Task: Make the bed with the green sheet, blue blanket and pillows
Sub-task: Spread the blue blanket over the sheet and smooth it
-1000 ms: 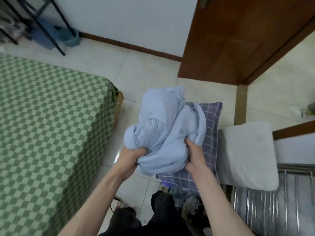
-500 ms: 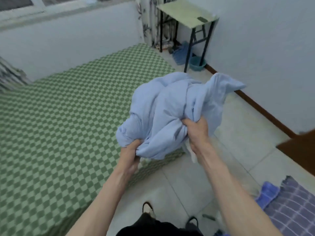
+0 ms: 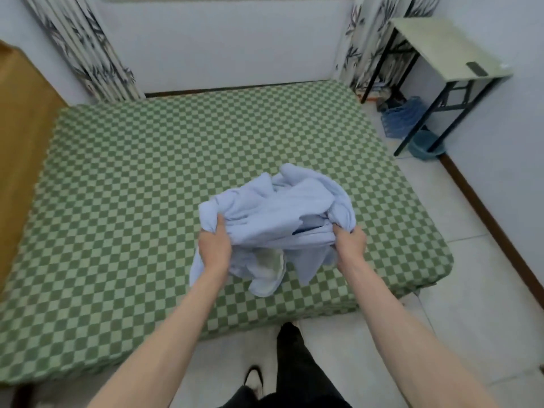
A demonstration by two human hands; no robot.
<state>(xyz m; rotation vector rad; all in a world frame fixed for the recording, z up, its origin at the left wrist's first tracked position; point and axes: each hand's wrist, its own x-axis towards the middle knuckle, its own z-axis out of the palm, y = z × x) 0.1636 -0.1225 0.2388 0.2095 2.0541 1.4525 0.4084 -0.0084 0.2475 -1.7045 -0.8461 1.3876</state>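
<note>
A person is standing at the bed's near edge, with the green sheet (image 3: 147,178) already covering it. The left hand (image 3: 214,245) and right hand (image 3: 350,242) are each gripping the bunched blue blanket (image 3: 279,207) above the sheet. Likely next: shaking it open and spreading it flat.

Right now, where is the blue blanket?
In the head view the blue blanket is bunched between the left hand and right hand, over the near right part of the green sheet.
</note>
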